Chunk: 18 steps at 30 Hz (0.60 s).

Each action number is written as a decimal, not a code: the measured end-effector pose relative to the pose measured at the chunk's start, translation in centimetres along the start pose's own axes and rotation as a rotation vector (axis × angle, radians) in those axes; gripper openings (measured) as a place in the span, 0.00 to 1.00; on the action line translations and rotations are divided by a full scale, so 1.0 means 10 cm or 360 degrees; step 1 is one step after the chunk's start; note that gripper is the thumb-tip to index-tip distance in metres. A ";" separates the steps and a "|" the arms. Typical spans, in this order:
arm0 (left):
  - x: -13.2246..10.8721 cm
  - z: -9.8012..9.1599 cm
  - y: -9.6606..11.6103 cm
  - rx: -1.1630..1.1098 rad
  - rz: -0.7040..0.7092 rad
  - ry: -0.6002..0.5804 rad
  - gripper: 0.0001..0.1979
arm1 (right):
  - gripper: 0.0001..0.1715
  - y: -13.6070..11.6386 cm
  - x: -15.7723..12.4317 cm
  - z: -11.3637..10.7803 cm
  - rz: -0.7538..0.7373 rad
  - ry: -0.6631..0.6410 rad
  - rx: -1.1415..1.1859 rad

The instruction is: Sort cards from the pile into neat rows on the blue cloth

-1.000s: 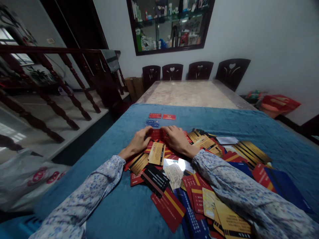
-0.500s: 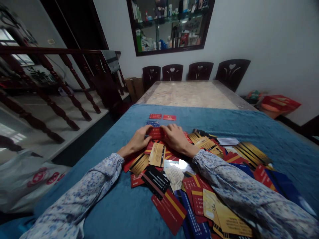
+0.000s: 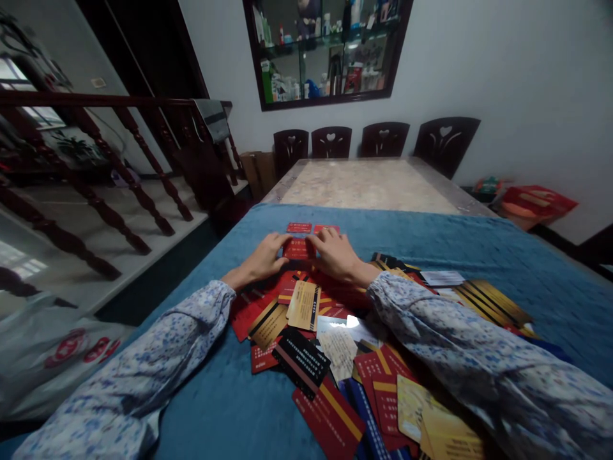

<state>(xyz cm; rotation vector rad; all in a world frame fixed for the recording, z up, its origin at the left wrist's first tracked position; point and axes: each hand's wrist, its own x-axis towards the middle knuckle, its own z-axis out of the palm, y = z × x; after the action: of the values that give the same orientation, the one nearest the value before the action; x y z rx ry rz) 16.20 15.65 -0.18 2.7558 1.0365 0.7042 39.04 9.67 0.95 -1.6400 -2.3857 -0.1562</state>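
Observation:
A red card [image 3: 297,248] with pale print is held upright or tilted between my two hands above the far side of a loose heap of cards. My left hand [image 3: 266,257] grips its left edge with thumb and fingers. At the right edge, the fingers of my right hand [image 3: 336,257] close on it. Just beyond lie two small red cards, one to the left [image 3: 299,227] and one to the right [image 3: 325,228], partly behind my fingers. Below my hands the heap holds a gold card [image 3: 304,305], a black card [image 3: 302,362] and several red ones.
A blue cloth [image 3: 211,383] covers the near table, and bare stone tabletop [image 3: 357,179] shows beyond. More gold cards [image 3: 493,303] lie beyond my right sleeve. Dark chairs [image 3: 331,142] stand at the far end. A white plastic bag [image 3: 62,358] is at the left.
Both hands have moved slightly away from me with the red card, toward the small cards. The blue card seen beyond it earlier is now hidden.

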 end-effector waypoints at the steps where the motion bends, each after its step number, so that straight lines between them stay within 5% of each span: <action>1: 0.03 -0.01 -0.02 0.0011 -0.0008 -0.0007 0.26 | 0.26 0.02 0.03 -0.01 -0.0007 -0.0007 -0.0003; 18: 0.65 0.01 -0.41 0.0358 -0.0090 -0.0220 0.23 | 0.18 0.33 0.67 -0.03 -0.0072 -0.0207 -0.0093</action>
<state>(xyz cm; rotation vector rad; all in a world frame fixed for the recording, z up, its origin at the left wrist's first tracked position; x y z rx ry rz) 18.08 22.97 1.13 2.8973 1.2262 0.4042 39.87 16.83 2.77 -1.6702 -2.5388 -0.1320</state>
